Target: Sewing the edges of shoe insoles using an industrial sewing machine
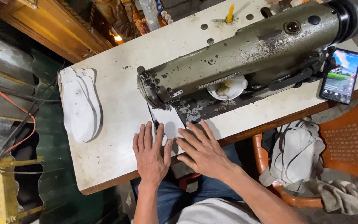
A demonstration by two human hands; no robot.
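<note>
My left hand point(150, 155) lies flat on the white table point(117, 103), fingers spread, pressing a white fabric piece point(168, 120) under the needle end of an old green sewing machine point(245, 54). My right hand point(201, 149) rests flat beside it on the same piece, fingers pointing toward the machine's needle area point(156, 101). Both hands press down rather than grip.
A stack of white sole-shaped cut pieces point(79, 103) lies at the table's left. A phone point(340, 74) with a lit screen sits at the right edge. More white pieces point(297, 153) and a cloth rest on an orange chair point(349, 141). A small white dish point(227, 88) sits under the machine arm.
</note>
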